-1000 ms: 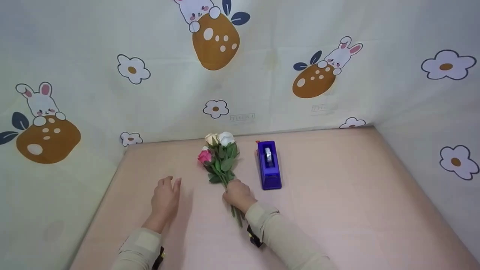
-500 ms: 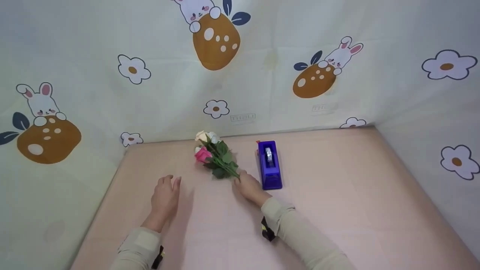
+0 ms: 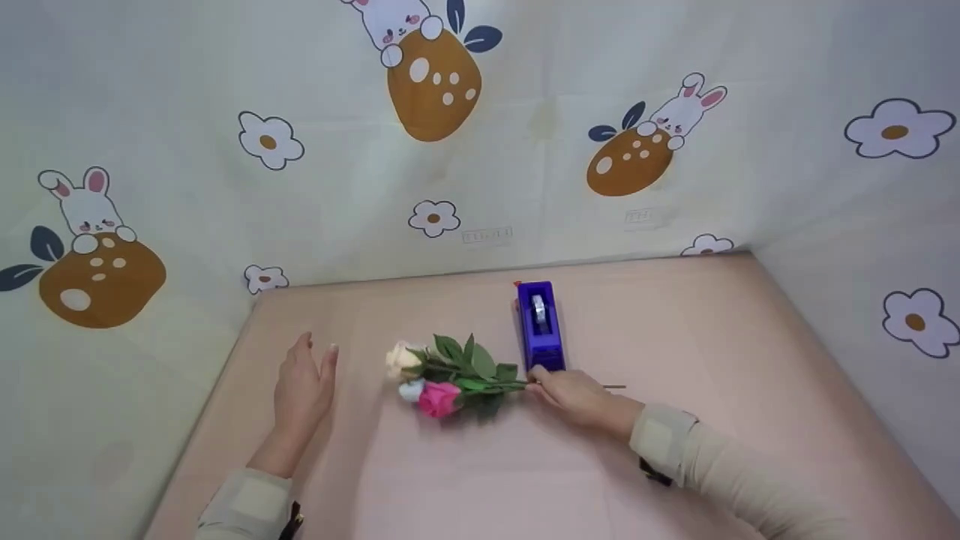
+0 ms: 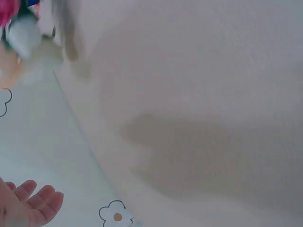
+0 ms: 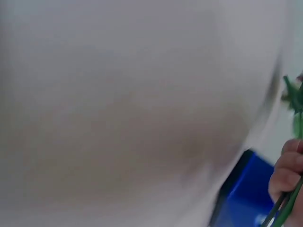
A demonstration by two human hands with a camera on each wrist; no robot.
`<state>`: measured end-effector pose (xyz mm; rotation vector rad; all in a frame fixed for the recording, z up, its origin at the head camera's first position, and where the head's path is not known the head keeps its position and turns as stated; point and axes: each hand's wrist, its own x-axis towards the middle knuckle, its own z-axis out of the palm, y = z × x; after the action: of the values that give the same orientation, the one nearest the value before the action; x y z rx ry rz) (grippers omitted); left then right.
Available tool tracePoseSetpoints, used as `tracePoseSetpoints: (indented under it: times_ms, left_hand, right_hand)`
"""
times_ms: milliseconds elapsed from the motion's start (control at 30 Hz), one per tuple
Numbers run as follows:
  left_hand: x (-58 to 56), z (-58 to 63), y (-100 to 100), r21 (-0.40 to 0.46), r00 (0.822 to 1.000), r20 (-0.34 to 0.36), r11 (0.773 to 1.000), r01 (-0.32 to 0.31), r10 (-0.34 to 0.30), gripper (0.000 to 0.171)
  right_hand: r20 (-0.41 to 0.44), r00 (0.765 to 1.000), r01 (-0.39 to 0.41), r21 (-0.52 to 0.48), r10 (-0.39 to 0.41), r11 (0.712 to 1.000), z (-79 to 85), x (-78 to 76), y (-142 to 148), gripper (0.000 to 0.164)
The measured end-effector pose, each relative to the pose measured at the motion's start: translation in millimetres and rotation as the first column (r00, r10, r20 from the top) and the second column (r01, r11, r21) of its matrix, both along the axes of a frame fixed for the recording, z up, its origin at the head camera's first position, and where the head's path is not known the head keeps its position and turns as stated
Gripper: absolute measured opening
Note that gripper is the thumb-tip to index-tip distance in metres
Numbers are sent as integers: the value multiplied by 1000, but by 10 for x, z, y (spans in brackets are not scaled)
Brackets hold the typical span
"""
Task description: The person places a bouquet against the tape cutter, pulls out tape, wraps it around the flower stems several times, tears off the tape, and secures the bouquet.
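Observation:
My right hand (image 3: 574, 396) grips a small bunch of roses (image 3: 472, 379) by the stems, with the blooms pointing left. Pink, cream and white heads show among green leaves. In the right wrist view, curled fingers (image 5: 286, 172) wrap the green stems (image 5: 286, 208). Just behind that hand stands a blue-purple tape dispenser (image 3: 540, 330) with a roll of clear tape, its near end close to my fingers. To the left of the blooms, my left hand (image 3: 304, 386) is held with fingers loosely extended and holds nothing; its relaxed fingers (image 4: 45, 203) appear in the left wrist view.
A pale pink-beige cloth (image 3: 465, 480) covers the table. Around its back and sides hangs a light curtain (image 3: 540, 150) printed with rabbits and flowers. A stem end (image 3: 615, 387) sticks out to the right behind my right hand.
My right hand has moved right and nearer, swinging the roses from pointing away to pointing left. My left hand has shifted slightly left. The tape dispenser stays in place.

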<state>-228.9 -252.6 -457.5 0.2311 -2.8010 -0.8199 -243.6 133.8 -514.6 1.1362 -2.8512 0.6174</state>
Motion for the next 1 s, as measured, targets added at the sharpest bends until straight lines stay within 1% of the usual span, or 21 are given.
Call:
tracePoseSetpoints:
  times_ms: [100, 200, 267, 333, 433, 500, 600, 667, 700, 767, 900, 1000]
  left_hand:
    - [-3, 2, 32, -27, 999, -25, 999, 28, -29, 62]
    - [-14, -14, 77, -46, 998, -4, 997, 55, -55, 64]
    - [-18, -25, 103, -51, 998, 12, 997, 63, -63, 65]
    - [-18, -28, 124, -45, 998, 27, 997, 65, -64, 65]
    - [-20, -30, 144, -33, 997, 44, 997, 66, -64, 65]
    - [-18, -29, 152, -25, 997, 52, 998, 66, -64, 66]
    - [-9, -35, 142, -18, 997, 48, 998, 61, -60, 67]
    - [2, -40, 137, -24, 997, 40, 998, 60, -59, 67]
    - [6, -44, 136, -30, 997, 38, 998, 64, -63, 67]
    - [17, -52, 137, -45, 997, 31, 996, 77, -75, 66]
    - [27, -70, 149, -72, 995, 11, 992, 99, -99, 64]
    - [30, -79, 152, -74, 994, -14, 992, 107, -108, 62]
  right_hand:
    - [-25, 994, -101, 47, 102, 994, -73, -20, 258, 26]
    - [-22, 985, -169, 69, 171, 983, -139, -42, 421, 29]
    - [-51, 979, -193, 82, 198, 978, -173, -47, 473, 29]
    - [-92, 975, -196, 83, 203, 977, -203, -42, 488, 27]
    - [-188, 965, -170, 83, 183, 982, -234, -17, 477, 24]
    - [-265, 947, -160, 96, 180, 982, -246, -3, 464, 23]
    - [-375, 908, -147, 126, 185, 981, -255, 8, 443, 24]
    - [-419, 887, -145, 141, 192, 979, -265, 7, 437, 24]
    - [-427, 883, -145, 140, 192, 979, -273, 6, 436, 24]
    - [-433, 883, -139, 130, 182, 982, -284, 8, 438, 23]
    - [-417, 894, -122, 128, 165, 984, -300, 15, 444, 22]
    - [-398, 903, -110, 148, 161, 983, -281, 17, 445, 25]
